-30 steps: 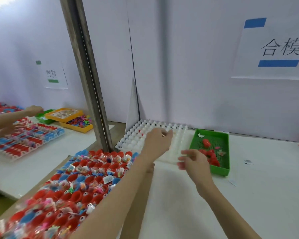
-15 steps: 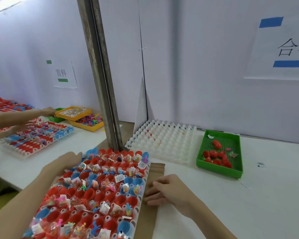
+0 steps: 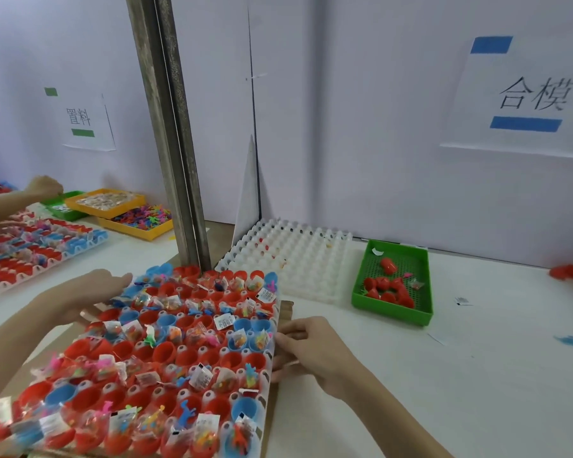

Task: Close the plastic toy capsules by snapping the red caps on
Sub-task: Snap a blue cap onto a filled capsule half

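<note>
The tray of capsule halves [image 3: 179, 342] lies at the near left of the bench [image 3: 477, 375], slanted across a brown cardboard sheet [image 3: 286, 307], and both hands flank it, which reads as steadying or squaring it up so the open cups sit within easy reach for capping; the left hand [image 3: 90, 292] lies along the tray's far-left edge with fingers straight and flat against the rim, grasping nothing; the right hand [image 3: 311, 352] sits at the tray's right edge with fingers curled at the rim and the cardboard, though whether they actually pinch either one cannot be told; the tray itself is a thin, milky, moulded plastic grid, its round sockets filled with glossy red and blue half-shells, many stuffed with small crinkly clear packets of bright toy figures, all uncapped; behind it, against the wall at the bench's far edge, rests a white moulded tray [image 3: 298, 259] of domed pockets, likely a matching pressing form; just to its right stands a green perforated basket [image 3: 420, 285] holding a loose pile of smooth red caps [image 3: 387, 289], kept near the right hand as the supply; capping appears not yet begun.
</note>
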### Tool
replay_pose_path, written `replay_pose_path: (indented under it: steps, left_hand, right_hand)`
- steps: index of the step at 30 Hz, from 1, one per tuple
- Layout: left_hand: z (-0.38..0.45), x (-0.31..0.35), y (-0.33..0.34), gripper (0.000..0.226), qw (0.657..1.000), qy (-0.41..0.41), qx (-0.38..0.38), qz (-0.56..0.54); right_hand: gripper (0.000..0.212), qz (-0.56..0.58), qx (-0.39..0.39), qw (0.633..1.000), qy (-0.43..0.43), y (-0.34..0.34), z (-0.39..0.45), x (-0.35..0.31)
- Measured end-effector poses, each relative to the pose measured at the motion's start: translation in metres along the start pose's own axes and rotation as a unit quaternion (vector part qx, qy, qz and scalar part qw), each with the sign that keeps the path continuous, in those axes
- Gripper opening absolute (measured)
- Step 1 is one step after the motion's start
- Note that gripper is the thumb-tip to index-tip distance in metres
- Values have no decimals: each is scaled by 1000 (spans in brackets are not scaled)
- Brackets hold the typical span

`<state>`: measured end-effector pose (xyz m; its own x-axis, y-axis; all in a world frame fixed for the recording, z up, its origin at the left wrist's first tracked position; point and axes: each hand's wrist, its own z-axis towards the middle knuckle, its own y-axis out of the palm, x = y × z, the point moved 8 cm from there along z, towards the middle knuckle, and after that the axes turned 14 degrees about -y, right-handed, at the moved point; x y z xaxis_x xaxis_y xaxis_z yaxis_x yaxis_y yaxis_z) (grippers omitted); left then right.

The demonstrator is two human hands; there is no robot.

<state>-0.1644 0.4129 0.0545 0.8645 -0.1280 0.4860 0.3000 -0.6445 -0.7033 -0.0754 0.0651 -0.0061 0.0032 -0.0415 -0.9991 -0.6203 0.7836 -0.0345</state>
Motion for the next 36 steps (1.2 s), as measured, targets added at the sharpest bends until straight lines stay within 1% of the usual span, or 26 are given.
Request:
replay_pose_path:
  steps: [3,6,12,14,16,21,25,27,30,32,33,36]
  left_hand:
    - [-10,2,9,57,999,11,-43,-15]
    - [-27,4,25,52,994,17,-94,-46]
    - [-82,38,84,42,986,61,-148,-43]
    - [-102,57,111,39,980,76,-175,-46]
    - [-122,80,141,40,972,99,-205,-56]
    - [-177,143,225,41,942,189,-274,-48]
    - [-220,185,295,55,910,224,-344,-49]
    - [-239,204,330,53,898,227,-374,-53]
    - [-259,226,376,34,891,223,-390,-70]
    - [-266,237,401,34,890,230,-390,-64]
    - [-269,242,410,33,890,246,-381,-51]
    - [-277,258,421,36,897,300,-325,3]
  right_hand:
    - [14,-2,3,1000,-7,-25,-7,-8]
    - [19,-20,5,1000,-2,-56,-19,-8]
    - [20,-54,32,998,22,-137,-63,-5]
    - [21,-63,57,996,25,-176,-85,-7]
    - [20,-83,89,992,27,-219,-108,-11]
    - [17,-113,171,977,58,-325,-173,-14]
    - [17,-119,248,957,97,-395,-224,-8]
    - [17,-125,284,944,113,-424,-247,-1]
    - [13,-125,348,918,139,-458,-279,14]
    - [13,-118,383,904,150,-471,-290,24]
    - [13,-117,394,898,153,-476,-293,28]
    - [13,-154,391,892,164,-479,-287,36]
